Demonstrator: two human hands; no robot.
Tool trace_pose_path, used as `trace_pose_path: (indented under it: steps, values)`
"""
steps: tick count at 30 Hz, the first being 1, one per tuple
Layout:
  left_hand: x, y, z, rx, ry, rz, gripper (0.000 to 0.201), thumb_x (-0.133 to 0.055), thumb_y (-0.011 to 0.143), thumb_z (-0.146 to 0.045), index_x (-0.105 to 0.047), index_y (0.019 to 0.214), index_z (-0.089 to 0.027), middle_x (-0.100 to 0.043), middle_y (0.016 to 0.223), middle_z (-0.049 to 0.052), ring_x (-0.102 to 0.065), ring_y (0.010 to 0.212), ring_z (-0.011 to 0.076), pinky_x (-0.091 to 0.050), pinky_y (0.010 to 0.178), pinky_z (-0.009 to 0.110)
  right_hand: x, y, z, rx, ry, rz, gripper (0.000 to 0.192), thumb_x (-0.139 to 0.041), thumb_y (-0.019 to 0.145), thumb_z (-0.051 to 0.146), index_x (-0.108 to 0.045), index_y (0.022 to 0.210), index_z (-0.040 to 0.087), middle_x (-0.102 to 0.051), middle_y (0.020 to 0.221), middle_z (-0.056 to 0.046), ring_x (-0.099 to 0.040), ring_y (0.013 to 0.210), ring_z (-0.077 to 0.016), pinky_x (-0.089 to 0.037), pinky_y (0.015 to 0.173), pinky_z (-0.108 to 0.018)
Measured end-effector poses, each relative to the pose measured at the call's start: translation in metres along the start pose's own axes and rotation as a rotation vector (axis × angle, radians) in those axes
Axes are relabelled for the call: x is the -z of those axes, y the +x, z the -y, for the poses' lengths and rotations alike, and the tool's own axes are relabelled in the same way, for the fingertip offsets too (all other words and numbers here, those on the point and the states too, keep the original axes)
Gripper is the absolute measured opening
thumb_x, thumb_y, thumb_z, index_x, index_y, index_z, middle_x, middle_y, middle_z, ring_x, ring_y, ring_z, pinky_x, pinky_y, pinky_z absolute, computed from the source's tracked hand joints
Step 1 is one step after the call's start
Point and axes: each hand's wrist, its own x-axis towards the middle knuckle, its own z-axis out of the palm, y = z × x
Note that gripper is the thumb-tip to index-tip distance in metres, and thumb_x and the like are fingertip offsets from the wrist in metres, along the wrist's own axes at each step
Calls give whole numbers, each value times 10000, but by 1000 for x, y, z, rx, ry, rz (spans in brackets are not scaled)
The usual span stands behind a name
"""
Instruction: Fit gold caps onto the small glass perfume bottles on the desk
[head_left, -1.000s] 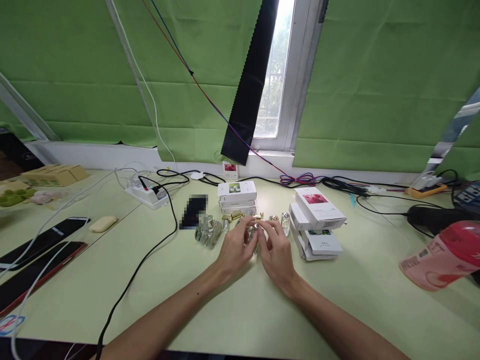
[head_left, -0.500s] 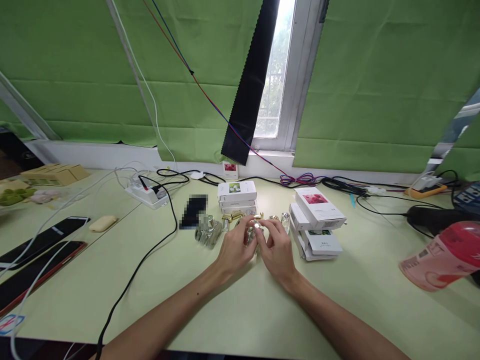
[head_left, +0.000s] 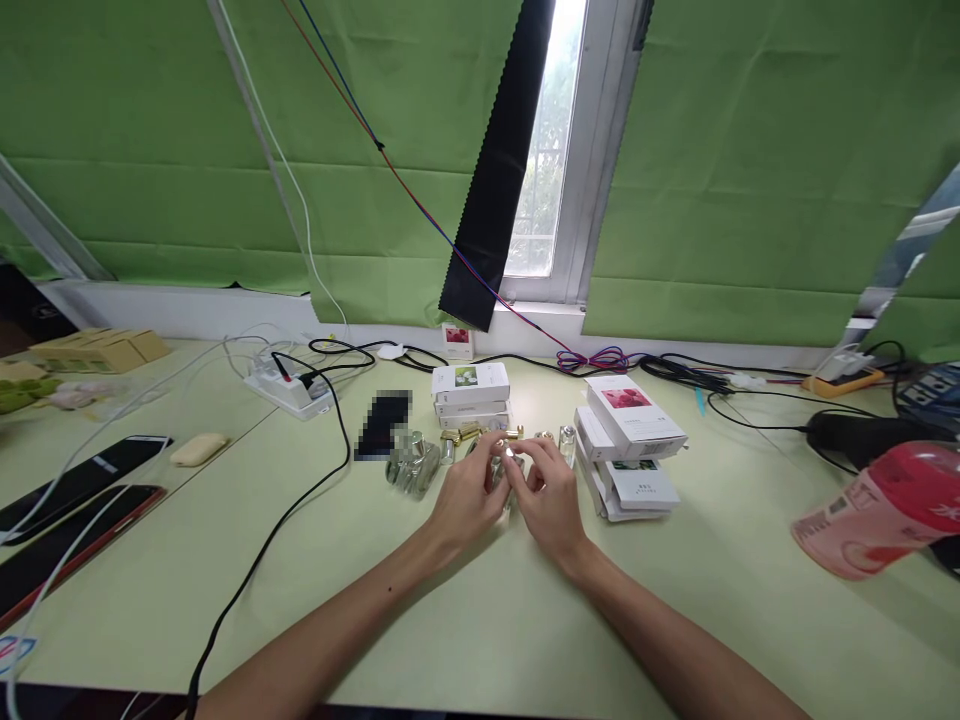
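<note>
My left hand [head_left: 466, 495] is closed around a small clear glass bottle [head_left: 508, 497], which shows only in part between the palms. My right hand [head_left: 551, 500] meets it from the other side, thumb and fingers pinching at the bottle's shiny top [head_left: 510, 452]. Most of the bottle is hidden by the fingers. To the left of my hands stands a group of glass bottles [head_left: 412, 468]. Just behind the hands lie small gold-coloured fittings [head_left: 470, 431]. A clear cap-like piece [head_left: 568, 445] stands beside my right fingers.
White boxes [head_left: 471, 385] are stacked behind my hands, and another stack of boxes [head_left: 634, 415] is on the right. A black cable [head_left: 281, 520] crosses the table on the left, near two phones [head_left: 82, 485]. A pink bottle [head_left: 870, 515] lies far right.
The view has shifted slightly. Both hands stay together at the bottle, with only a small change in the fingers at its top.
</note>
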Motion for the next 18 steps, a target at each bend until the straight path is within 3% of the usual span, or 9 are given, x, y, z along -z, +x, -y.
trace_pose_path:
  steps: [18]
  values:
    - [1, 0, -3, -19, -9, 17, 342, -510, 950, -235, -483, 1289, -202, -685, 904, 20, -562, 588, 116, -422, 565, 243, 0, 2, -4, 10, 51, 11, 116, -574, 956, 251, -681, 960, 204, -606, 942, -26, -402, 480, -63, -397, 505, -258]
